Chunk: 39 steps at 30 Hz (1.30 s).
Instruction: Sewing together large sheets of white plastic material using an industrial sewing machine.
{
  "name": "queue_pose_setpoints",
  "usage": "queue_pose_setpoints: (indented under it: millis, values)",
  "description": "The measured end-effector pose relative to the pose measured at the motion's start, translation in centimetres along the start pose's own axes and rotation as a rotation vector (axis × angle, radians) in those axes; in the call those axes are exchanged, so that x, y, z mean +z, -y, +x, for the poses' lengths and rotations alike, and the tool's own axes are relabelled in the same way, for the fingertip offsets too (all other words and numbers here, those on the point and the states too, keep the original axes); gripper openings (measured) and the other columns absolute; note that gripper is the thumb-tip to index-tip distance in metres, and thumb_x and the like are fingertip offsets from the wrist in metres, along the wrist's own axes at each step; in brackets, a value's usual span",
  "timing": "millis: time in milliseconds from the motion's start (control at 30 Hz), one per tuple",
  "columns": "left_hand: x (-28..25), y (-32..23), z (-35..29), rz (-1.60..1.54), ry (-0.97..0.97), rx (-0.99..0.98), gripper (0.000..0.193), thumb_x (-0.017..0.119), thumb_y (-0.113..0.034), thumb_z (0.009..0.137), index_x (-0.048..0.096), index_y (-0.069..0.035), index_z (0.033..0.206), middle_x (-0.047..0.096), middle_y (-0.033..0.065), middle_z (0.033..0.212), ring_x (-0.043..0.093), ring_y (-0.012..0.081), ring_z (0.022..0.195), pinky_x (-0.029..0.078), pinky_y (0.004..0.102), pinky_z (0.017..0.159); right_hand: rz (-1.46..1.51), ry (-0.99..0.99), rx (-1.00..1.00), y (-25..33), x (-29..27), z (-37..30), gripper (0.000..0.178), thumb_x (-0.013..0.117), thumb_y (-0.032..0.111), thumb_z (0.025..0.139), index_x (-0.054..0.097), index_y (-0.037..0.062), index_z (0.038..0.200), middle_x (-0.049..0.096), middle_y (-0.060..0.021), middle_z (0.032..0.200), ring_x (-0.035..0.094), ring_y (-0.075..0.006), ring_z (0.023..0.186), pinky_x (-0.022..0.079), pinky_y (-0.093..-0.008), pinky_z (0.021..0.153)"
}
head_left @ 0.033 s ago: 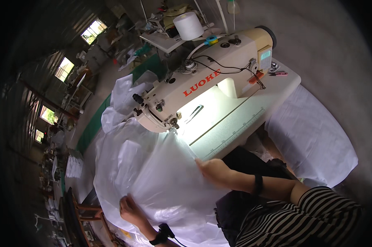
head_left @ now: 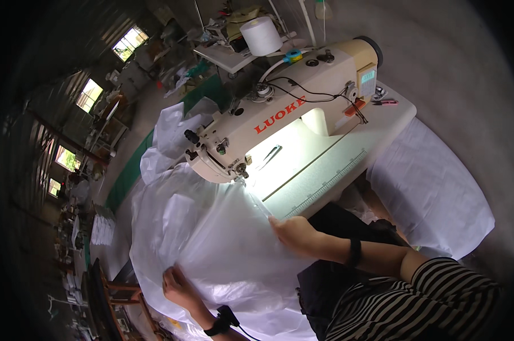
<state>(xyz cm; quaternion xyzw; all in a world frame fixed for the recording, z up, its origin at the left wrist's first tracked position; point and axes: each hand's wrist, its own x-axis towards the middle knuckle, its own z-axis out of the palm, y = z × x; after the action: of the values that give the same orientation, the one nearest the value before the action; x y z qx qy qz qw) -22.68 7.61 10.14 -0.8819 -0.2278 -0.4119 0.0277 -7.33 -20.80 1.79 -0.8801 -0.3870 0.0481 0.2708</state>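
A large, thin white sheet, slightly see-through, spreads from under the needle end of a cream sewing machine down toward my lap. My right hand pinches the sheet's edge just in front of the machine bed, and that edge runs taut up to the needle area. Farther left and lower, my left hand has its fingers curled into the sheet's surface, gripping a bit of it. Beneath the lit machine arm lies a small pair of thread snips on the bed.
A white thread cone stands behind the machine. Small tools lie at the bed's right end. Bunched white material hangs at the right. A wooden chair and a stack of white pieces are at the left.
My left hand has shifted very slightly left and up on the sheet. My right hand holds the edge in nearly the same place.
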Motion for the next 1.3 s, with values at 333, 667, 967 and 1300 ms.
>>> queue_pose_setpoints:
  millis: [333, 667, 967, 1300]
  values:
    - [10.7, 9.0, 1.8, 0.161, 0.437, 0.039, 0.015, 0.06, -0.015, 0.09, 0.064, -0.005, 0.1, 0.066, 0.0129, 0.102, 0.065, 0.0345, 0.088, 0.053, 0.0445, 0.078, -0.162, 0.096, 0.082, -0.1, 0.3, 8.0, 0.038, 0.051, 0.014, 0.093, 0.052, -0.0054, 0.126, 0.07, -0.0153, 0.082, 0.07, -0.0321, 0.07, 0.054, -0.0432, 0.059]
    - [0.3, -13.0, -2.0, -0.485, 0.525, 0.355, 0.051, 0.074, -0.016, 0.082, 0.054, -0.007, 0.128, 0.057, 0.0125, 0.13, 0.055, 0.0313, 0.119, 0.04, 0.0498, 0.104, 0.074, 0.054, 0.079, -2.2, -1.9, 1.4, 0.044, 0.051, 0.016, 0.09, 0.049, -0.0013, 0.131, 0.068, -0.0195, 0.077, 0.068, -0.0376, 0.073, 0.053, -0.0473, 0.065]
    - [2.8, -16.4, -7.3, -0.593, 0.655, 0.407, 0.003, 0.062, -0.007, 0.084, 0.063, -0.007, 0.087, 0.067, 0.0107, 0.091, 0.065, 0.0298, 0.081, 0.052, 0.0403, 0.071, 0.232, 0.055, 0.032, -3.0, -1.9, -0.4, 0.046, 0.053, 0.023, 0.093, 0.047, 0.0009, 0.133, 0.068, -0.0205, 0.081, 0.067, -0.0388, 0.077, 0.053, -0.0485, 0.071]
    - [1.1, -17.0, -8.1, -0.747, 0.701, 0.422, 0.014, 0.067, -0.005, 0.081, 0.065, -0.006, 0.095, 0.07, 0.0101, 0.095, 0.067, 0.0296, 0.086, 0.054, 0.0378, 0.077, -0.184, -0.002, 0.014, -1.2, -1.1, 0.8, 0.049, 0.053, 0.014, 0.091, 0.046, -0.005, 0.135, 0.068, -0.0121, 0.074, 0.069, -0.0271, 0.066, 0.054, -0.0383, 0.055]
